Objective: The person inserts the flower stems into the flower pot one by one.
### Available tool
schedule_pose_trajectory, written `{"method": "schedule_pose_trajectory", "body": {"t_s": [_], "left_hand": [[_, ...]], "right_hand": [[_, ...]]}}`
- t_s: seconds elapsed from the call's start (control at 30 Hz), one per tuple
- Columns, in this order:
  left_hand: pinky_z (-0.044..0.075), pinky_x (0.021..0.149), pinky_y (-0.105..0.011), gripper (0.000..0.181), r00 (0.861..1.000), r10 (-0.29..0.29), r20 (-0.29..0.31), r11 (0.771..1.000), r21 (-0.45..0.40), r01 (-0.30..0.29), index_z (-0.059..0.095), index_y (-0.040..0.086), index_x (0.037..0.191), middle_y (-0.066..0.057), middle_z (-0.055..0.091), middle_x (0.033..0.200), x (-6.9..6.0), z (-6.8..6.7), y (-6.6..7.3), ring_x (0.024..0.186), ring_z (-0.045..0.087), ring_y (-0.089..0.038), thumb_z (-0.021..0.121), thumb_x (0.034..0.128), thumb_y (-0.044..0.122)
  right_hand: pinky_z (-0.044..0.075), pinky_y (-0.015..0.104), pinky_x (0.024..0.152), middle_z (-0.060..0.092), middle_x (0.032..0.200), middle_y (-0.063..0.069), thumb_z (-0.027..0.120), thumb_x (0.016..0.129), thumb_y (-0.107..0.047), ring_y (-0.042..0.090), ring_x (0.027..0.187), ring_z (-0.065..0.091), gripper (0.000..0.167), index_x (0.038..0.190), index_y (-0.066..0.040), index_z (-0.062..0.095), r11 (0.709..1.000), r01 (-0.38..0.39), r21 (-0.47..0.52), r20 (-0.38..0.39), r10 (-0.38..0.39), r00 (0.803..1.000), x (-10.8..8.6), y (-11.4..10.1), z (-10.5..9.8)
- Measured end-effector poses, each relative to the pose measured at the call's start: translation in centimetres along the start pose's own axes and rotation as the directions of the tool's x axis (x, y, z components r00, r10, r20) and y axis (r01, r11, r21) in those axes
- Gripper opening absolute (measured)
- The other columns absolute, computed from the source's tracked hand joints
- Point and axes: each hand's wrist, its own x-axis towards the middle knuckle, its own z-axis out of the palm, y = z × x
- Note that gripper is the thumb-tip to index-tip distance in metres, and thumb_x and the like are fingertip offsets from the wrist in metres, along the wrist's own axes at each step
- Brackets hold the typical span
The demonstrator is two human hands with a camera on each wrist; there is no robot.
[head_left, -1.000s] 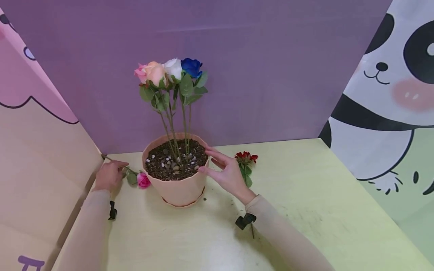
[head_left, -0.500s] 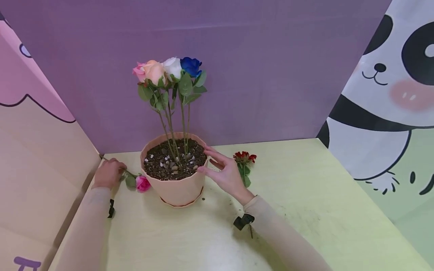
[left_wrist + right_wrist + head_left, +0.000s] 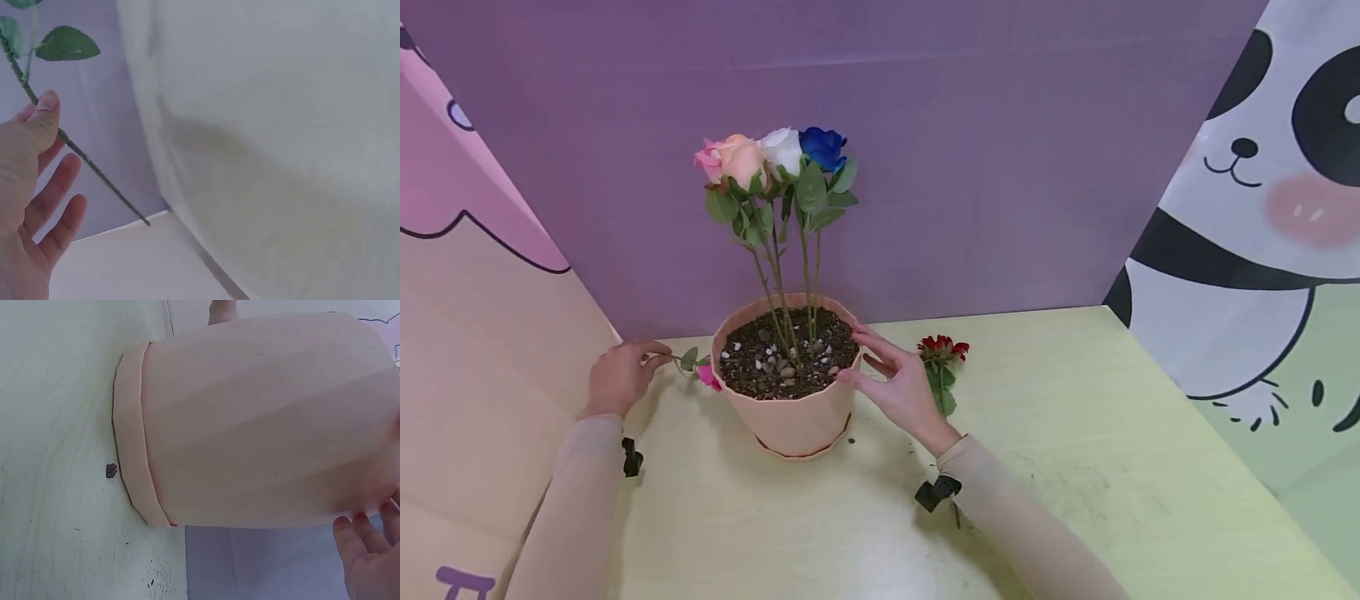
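My left hand [image 3: 619, 379] pinches the green stem of a bright pink rose [image 3: 707, 377] between thumb and fingers, left of the flowerpot. In the left wrist view the bare stem [image 3: 103, 178] runs down past the palm, and the last fingers are spread away from it. The rose's head is partly hidden behind the light pink flowerpot [image 3: 790, 427]. My right hand [image 3: 901, 387] touches the pot's right rim with extended fingers and thumb. Pink, peach, white [image 3: 782, 152] and blue [image 3: 823, 148] roses stand upright in the soil [image 3: 752, 367].
A red flower [image 3: 942, 350] lies on the pale table [image 3: 1045, 383] right of the pot, its stem partly behind my right forearm. Soil crumbs are scattered nearby. A purple backdrop [image 3: 970, 167] rises behind, with a panda panel [image 3: 1240, 250] at right.
My left hand has lifted the pink rose off the table and shifted slightly left; the bloom has moved up and partly behind the pot. My right hand stays at the rim.
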Motion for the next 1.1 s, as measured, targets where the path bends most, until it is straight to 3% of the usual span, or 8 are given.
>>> {"method": "schedule_pose_trajectory", "body": {"t_s": [0.13, 0.23, 0.4, 0.53, 0.83, 0.93, 1.0, 1.1], "left_hand": [[0.048, 0.056, -0.044, 0.017, 0.996, -0.025, -0.090, 0.999, -0.049, 0.021, 0.082, 0.006, 0.108, -0.022, 0.080, 0.097, 0.1, -1.0, 0.7, 0.070, 0.070, -0.038, 0.078, 0.0971, 0.018], [0.045, 0.058, -0.038, 0.018, 0.989, -0.035, -0.141, 0.996, -0.088, 0.022, 0.083, 0.004, 0.109, -0.022, 0.080, 0.097, 0.1, -1.9, 1.2, 0.069, 0.068, -0.034, 0.078, 0.0977, 0.017], [0.049, 0.066, -0.043, 0.015, 0.976, -0.032, -0.213, 0.993, -0.119, 0.007, 0.083, 0.006, 0.109, -0.020, 0.080, 0.099, -0.1, -3.0, 1.5, 0.081, 0.073, -0.040, 0.078, 0.0968, 0.013], [0.048, 0.073, -0.047, 0.016, 0.969, -0.063, -0.240, 0.992, -0.120, 0.035, 0.083, 0.005, 0.110, -0.021, 0.080, 0.103, -0.3, -3.6, 1.5, 0.089, 0.074, -0.042, 0.079, 0.0963, 0.011], [0.040, 0.075, -0.034, 0.023, 0.945, -0.224, -0.237, 0.962, -0.209, 0.176, 0.081, 0.005, 0.118, -0.023, 0.078, 0.114, -0.2, -4.6, 2.5, 0.098, 0.070, -0.037, 0.077, 0.0992, 0.016], [0.040, 0.070, -0.024, 0.022, 0.925, -0.290, -0.247, 0.943, -0.240, 0.231, 0.083, 0.008, 0.117, -0.020, 0.079, 0.112, -0.2, -4.9, 2.5, 0.090, 0.065, -0.015, 0.074, 0.1002, 0.019], [0.040, 0.065, -0.016, 0.023, 0.902, -0.344, -0.260, 0.920, -0.284, 0.269, 0.083, 0.009, 0.117, -0.019, 0.080, 0.114, -0.1, -5.0, 2.6, 0.082, 0.058, 0.001, 0.074, 0.1006, 0.021], [0.039, 0.060, -0.012, 0.025, 0.869, -0.418, -0.266, 0.877, -0.367, 0.310, 0.083, 0.009, 0.118, -0.018, 0.079, 0.119, 0.1, -5.2, 3.1, 0.076, 0.050, 0.012, 0.074, 0.1015, 0.025]], "right_hand": [[0.052, 0.036, 0.112, 0.056, 0.160, 0.003, 0.086, 0.091, -0.015, 0.027, 0.146, 0.056, 0.057, 0.144, -0.006, 0.067, 1.000, 0.014, 0.006, -0.001, -0.014, 1.000, 0.0, 0.1, 0.0], [0.052, 0.036, 0.112, 0.056, 0.160, 0.004, 0.086, 0.091, -0.016, 0.027, 0.145, 0.057, 0.057, 0.144, -0.005, 0.067, 1.000, 0.019, 0.004, -0.003, -0.019, 1.000, 0.0, 0.1, 0.0], [0.052, 0.035, 0.112, 0.056, 0.160, 0.006, 0.087, 0.090, -0.014, 0.029, 0.145, 0.057, 0.059, 0.144, -0.003, 0.066, 1.000, 0.025, 0.009, -0.006, -0.025, 1.000, -0.1, 0.2, 0.1], [0.053, 0.034, 0.111, 0.057, 0.160, 0.006, 0.086, 0.090, -0.014, 0.028, 0.144, 0.058, 0.058, 0.144, -0.003, 0.066, 1.000, 0.026, 0.004, -0.009, -0.026, 1.000, -0.2, 0.2, 0.1], [0.053, 0.035, 0.110, 0.057, 0.159, 0.006, 0.087, 0.090, -0.018, 0.029, 0.144, 0.058, 0.059, 0.143, -0.004, 0.067, 1.000, 0.027, -0.008, -0.021, -0.027, 0.999, -0.2, 0.1, 0.2], [0.053, 0.034, 0.110, 0.057, 0.159, 0.005, 0.087, 0.090, -0.017, 0.029, 0.143, 0.058, 0.059, 0.143, -0.004, 0.067, 1.000, 0.022, 0.008, -0.020, -0.022, 1.000, -0.2, 0.1, 0.2], [0.053, 0.033, 0.110, 0.057, 0.159, 0.005, 0.087, 0.090, -0.016, 0.029, 0.143, 0.058, 0.059, 0.144, -0.004, 0.067, 1.000, 0.020, 0.016, -0.019, -0.020, 1.000, -0.1, 0.1, 0.2], [0.053, 0.033, 0.110, 0.057, 0.159, 0.004, 0.086, 0.090, -0.014, 0.028, 0.143, 0.059, 0.058, 0.144, -0.004, 0.066, 1.000, 0.015, 0.017, -0.021, -0.015, 1.000, -0.1, 0.1, 0.2]]}}
